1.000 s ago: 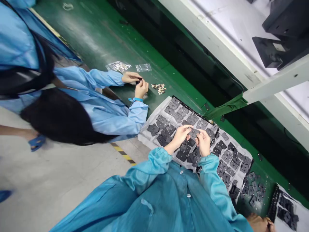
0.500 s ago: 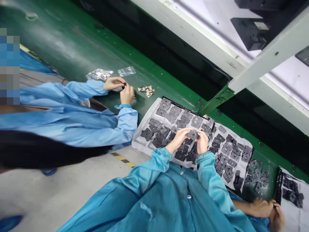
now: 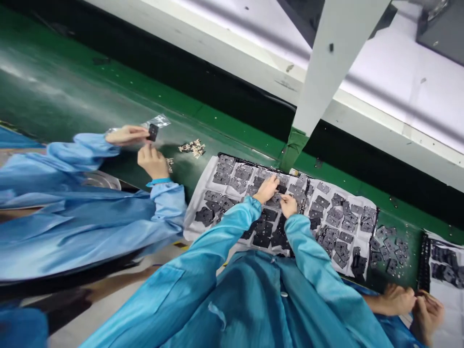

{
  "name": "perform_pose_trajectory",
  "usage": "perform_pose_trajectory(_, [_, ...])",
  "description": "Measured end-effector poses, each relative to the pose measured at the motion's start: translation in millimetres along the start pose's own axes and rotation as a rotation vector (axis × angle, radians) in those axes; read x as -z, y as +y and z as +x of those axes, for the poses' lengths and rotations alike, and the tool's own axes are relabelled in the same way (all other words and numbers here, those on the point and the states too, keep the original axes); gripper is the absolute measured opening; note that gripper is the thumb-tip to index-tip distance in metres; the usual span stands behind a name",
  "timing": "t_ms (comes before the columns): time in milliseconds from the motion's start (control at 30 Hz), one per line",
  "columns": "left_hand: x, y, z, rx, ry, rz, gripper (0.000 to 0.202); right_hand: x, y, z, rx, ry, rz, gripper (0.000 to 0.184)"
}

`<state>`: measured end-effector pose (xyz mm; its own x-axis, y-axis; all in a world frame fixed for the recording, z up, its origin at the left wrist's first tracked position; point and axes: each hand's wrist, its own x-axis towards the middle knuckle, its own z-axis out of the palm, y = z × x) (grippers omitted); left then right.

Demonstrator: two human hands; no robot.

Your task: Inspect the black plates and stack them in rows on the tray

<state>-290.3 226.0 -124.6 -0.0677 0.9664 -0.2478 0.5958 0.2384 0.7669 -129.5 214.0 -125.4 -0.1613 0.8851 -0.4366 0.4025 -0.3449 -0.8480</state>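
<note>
My left hand [image 3: 267,189] reaches over the middle of a cloth-lined tray [image 3: 195,221], its fingers bent down at small dark flat plates. Close by on the right, my right hand [image 3: 289,206] has its thumb and fingertips pinched together. A dark plate [image 3: 274,199] lies between the two hands, by the right fingertips; whether it is held or resting is unclear. What the left fingers grip, if anything, is hidden. Many similar dark plates [image 3: 263,234] with small holes lie in the tray's compartments around both hands.
A second lined tray [image 3: 364,200] of plates adjoins on the right, with loose plates [image 3: 389,249] beyond it. At left, a co-worker's hands [image 3: 154,162] hold a dark plate near small brass-coloured pieces [image 3: 194,148]. Another person's hands [image 3: 409,304] are lower right. A white post [image 3: 326,72] stands behind.
My hands held a dark plate up between them; now they are lower and farther over the tray, with the left hand ahead. The view has shifted, and the left co-worker's plate is raised into sight.
</note>
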Motion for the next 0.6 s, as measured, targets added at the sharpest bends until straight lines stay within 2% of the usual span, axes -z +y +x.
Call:
perform_pose_trajectory(133, [11.2,3.5,3.2,-0.022,0.018,-0.057,0.014,7.4,-9.1,0.7,0.058,0.026,-0.048,0.013])
perform_pose_trajectory(233, [26.1,9.8,-2.3,-0.017,0.063,-0.165,0.003,15.9,-26.1,3.6,0.113,0.052,-0.046,0.018])
perform_pose_trajectory(333, [42.8,21.9,-22.3,-0.01,0.052,-0.297,0.017,20.5,-52.9,6.0,0.156,0.063,-0.016,0.039])
perform_pose_trajectory(400, [52.7,33.5,-42.1,0.017,0.01,-0.461,0.02,20.5,-73.9,3.5,0.152,-0.052,0.068,0.049])
perform_pose_trajectory(500, [63.9,50.5,-72.5,0.087,-0.009,-0.769,0.019,15.4,-103.4,-9.0,0.098,-0.276,0.238,0.049])
perform_pose_trajectory(600, [71.1,58.5,-94.8,0.102,0.034,-0.921,0.019,4.9,-123.6,-27.4,0.094,-0.311,0.259,0.042])
